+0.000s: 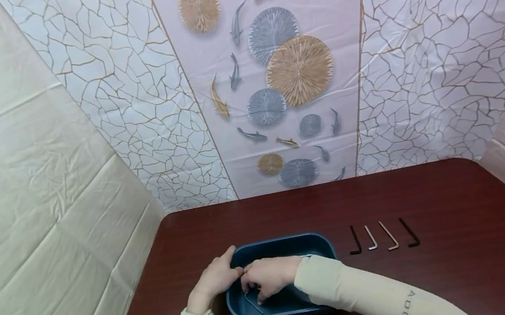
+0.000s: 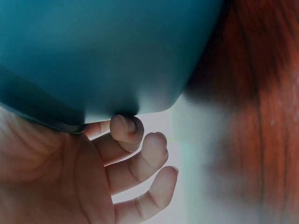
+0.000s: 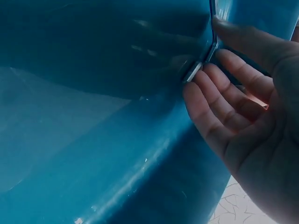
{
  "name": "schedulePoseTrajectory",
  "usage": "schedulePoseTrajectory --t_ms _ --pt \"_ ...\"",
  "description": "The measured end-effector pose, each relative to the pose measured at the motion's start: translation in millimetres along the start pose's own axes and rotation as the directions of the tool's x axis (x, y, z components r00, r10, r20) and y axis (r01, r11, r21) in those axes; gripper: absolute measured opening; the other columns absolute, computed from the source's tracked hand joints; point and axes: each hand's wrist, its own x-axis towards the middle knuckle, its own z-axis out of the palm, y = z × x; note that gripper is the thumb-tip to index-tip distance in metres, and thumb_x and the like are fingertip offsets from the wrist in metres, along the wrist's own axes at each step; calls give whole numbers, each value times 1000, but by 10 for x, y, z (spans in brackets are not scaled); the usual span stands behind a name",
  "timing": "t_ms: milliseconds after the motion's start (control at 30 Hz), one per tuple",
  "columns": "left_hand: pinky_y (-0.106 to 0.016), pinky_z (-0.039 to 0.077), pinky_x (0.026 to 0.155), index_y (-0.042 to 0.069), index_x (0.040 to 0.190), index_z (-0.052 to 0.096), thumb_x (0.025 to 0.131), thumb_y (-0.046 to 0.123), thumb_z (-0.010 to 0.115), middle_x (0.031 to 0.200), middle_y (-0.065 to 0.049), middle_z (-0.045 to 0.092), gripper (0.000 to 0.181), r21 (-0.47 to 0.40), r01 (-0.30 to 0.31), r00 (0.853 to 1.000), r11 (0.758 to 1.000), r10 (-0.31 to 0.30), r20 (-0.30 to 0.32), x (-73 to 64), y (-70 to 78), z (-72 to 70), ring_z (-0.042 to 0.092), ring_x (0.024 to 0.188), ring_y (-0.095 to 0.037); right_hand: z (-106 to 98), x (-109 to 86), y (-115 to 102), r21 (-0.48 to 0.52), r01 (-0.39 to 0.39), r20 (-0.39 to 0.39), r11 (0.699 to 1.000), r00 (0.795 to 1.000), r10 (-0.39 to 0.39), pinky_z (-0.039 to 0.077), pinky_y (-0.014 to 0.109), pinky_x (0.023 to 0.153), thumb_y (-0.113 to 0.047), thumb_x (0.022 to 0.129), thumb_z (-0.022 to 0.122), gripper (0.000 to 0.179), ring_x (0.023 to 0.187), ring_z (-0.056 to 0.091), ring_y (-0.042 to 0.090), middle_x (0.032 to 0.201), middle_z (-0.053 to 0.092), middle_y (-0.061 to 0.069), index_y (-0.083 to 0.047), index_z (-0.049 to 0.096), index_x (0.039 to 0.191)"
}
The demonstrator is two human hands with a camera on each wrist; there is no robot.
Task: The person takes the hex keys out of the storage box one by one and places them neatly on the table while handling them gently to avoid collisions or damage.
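Observation:
My left hand [image 1: 216, 276] holds the left rim of a blue plastic tray [image 1: 294, 313]. Its curled fingers show against the tray's outer wall [image 2: 107, 60] in the left wrist view. Inside the tray's left half, my right hand [image 1: 269, 274] reaches down with bent fingers to an L-shaped hex key [image 1: 255, 304]. From the right wrist, the thumb lies on one side of the metal hex key [image 3: 214, 28] and the fingertips [image 3: 192, 93] on the other, along its bend. Part of the key is hidden behind the fingers.
Right of the tray, several hex keys lie in a row on the dark red table [image 1: 466, 267]: a black one [image 1: 355, 240], a short silver one [image 1: 371, 237], a longer pale one [image 1: 389, 235] and another black one [image 1: 409, 232]. A patterned cloth [image 1: 288, 136] hangs behind.

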Motion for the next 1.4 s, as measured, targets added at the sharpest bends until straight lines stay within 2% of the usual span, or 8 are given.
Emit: schedulePoseTrajectory --t_ms 267,600,767,967,1067,1200,1300,1400 --pt "-58 48 95 -1 154 36 98 23 61 143 -27 51 66 -12 3 1000 1000 -3 -2 -8 26 3 59 118 -39 -100 -73 -113 14 -9 -9 1000 1000 9 50 17 81 -15 88 79 28 93 58 1 110 63 -8 -18 71 114" --pt "-53 50 91 1 155 36 96 24 62 142 -25 53 68 -25 25 1000 999 -25 -2 -23 33 -3 62 106 -32 115 42 110 13 -7 -14 1000 1000 7 48 16 70 -22 93 74 14 77 56 -2 90 61 -14 -25 70 106" --pt "-54 50 92 0 155 36 96 22 63 141 -24 53 68 -47 36 999 998 -37 -2 -26 47 -7 62 104 -30 -58 -120 -80 61 -82 20 995 997 81 49 17 65 -19 94 73 7 67 58 1 81 64 -15 -23 73 101" --pt "-58 47 98 2 155 36 97 23 63 147 -24 49 68 -44 54 999 998 -54 -6 -34 59 -3 57 121 -37 -296 -307 -398 97 -205 59 974 978 200 48 18 62 -14 94 72 4 63 57 3 75 62 -11 -17 76 94" --pt "-59 45 99 2 155 35 97 23 62 148 -24 48 68 -43 58 998 997 -58 -3 -38 65 1 54 126 -40 -312 -320 -415 114 -223 82 968 973 215 46 19 57 -15 96 70 16 56 54 5 63 54 -9 -16 73 81" --pt "-59 45 100 1 155 36 97 23 62 148 -25 47 67 -35 55 998 998 -55 -1 -35 70 13 54 126 -41 -205 -254 -270 114 -231 116 966 969 218 46 22 54 -20 98 67 34 49 52 9 53 43 -5 -17 63 65" --pt "-59 44 100 1 155 36 97 23 62 148 -25 47 67 -25 55 998 998 -55 -2 -26 69 23 54 126 -40 27 -132 38 117 -194 110 974 977 181 48 24 53 -25 97 68 35 48 54 9 52 45 -7 -22 62 62" --pt "-60 43 101 2 155 36 97 23 62 148 -25 47 67 -21 60 998 998 -60 -2 -22 72 23 53 127 -41 138 -89 192 126 -163 94 979 984 152 47 23 51 -28 96 68 34 47 54 8 51 46 -9 -25 63 62"
